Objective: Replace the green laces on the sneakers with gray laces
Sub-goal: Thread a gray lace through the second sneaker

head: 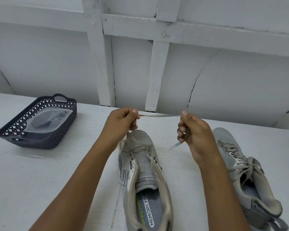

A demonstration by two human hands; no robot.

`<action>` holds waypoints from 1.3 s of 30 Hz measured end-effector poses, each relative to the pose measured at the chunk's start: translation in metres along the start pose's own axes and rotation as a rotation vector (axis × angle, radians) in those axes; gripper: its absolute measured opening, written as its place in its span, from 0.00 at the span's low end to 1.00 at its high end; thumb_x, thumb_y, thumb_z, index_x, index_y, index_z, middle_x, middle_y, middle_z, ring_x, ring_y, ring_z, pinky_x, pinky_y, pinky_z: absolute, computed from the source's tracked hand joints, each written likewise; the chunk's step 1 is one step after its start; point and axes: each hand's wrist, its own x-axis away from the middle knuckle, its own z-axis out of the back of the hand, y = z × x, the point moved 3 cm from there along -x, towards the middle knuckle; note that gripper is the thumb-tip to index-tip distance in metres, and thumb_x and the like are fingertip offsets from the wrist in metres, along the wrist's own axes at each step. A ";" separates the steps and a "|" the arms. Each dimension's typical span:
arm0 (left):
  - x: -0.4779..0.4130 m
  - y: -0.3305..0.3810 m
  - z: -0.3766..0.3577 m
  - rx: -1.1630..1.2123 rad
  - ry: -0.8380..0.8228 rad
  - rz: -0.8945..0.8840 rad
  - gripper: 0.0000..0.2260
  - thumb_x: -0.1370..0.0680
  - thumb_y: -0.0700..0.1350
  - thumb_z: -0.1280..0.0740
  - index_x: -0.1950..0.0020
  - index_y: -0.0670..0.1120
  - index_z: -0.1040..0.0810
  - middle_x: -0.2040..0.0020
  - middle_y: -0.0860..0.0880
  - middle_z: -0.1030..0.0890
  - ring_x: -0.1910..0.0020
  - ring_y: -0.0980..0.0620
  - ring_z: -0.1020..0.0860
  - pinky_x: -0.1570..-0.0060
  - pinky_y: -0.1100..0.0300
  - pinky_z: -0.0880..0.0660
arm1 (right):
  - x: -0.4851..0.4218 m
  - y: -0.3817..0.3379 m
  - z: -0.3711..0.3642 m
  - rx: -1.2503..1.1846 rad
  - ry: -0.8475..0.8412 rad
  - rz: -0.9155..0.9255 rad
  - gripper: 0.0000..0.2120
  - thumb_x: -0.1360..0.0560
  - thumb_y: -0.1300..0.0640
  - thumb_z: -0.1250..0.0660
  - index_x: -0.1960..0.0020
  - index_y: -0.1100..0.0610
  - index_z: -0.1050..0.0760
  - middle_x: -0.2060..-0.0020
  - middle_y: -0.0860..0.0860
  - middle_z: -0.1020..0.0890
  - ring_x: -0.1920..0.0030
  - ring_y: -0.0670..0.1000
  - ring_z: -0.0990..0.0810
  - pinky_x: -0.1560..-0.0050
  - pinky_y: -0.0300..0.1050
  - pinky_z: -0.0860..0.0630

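The bottom edge cuts off the heel of the middle shoe (142, 164), and the back of the other shoe (228, 140) is blurry. Parts of the lace (160, 115) hide inside the left hand (122, 122) and right hand (193, 130), and we cannot tell what is in the cloudy bag (47, 120) in the basket (38, 144).

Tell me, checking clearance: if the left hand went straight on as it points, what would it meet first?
Likely the white wall; nothing shows between it and the left hand, though depth is unclear.
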 end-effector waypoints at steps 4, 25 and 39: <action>-0.008 -0.020 0.008 -0.397 0.114 0.031 0.14 0.17 0.47 0.39 0.61 0.47 0.21 0.67 0.50 0.21 0.63 0.50 0.20 0.56 0.52 0.22 | -0.003 0.004 0.001 -0.081 0.164 0.062 0.13 0.20 0.55 0.35 0.63 0.56 0.27 0.70 0.49 0.24 0.66 0.48 0.26 0.67 0.43 0.28; 0.023 0.031 -0.014 0.139 -0.160 -0.114 0.06 0.26 0.39 0.26 0.51 0.42 0.18 0.65 0.48 0.18 0.65 0.52 0.20 0.60 0.62 0.23 | 0.004 0.014 -0.036 -0.032 -0.106 0.123 0.05 0.23 0.61 0.32 0.50 0.59 0.26 0.65 0.54 0.16 0.67 0.50 0.22 0.61 0.44 0.24; 0.021 0.026 -0.019 0.212 -0.054 -0.068 0.09 0.25 0.40 0.26 0.46 0.44 0.18 0.63 0.52 0.17 0.64 0.55 0.19 0.59 0.60 0.23 | 0.006 0.018 -0.046 0.084 -0.153 0.127 0.03 0.21 0.61 0.34 0.52 0.60 0.22 0.56 0.55 0.14 0.53 0.53 0.16 0.53 0.44 0.21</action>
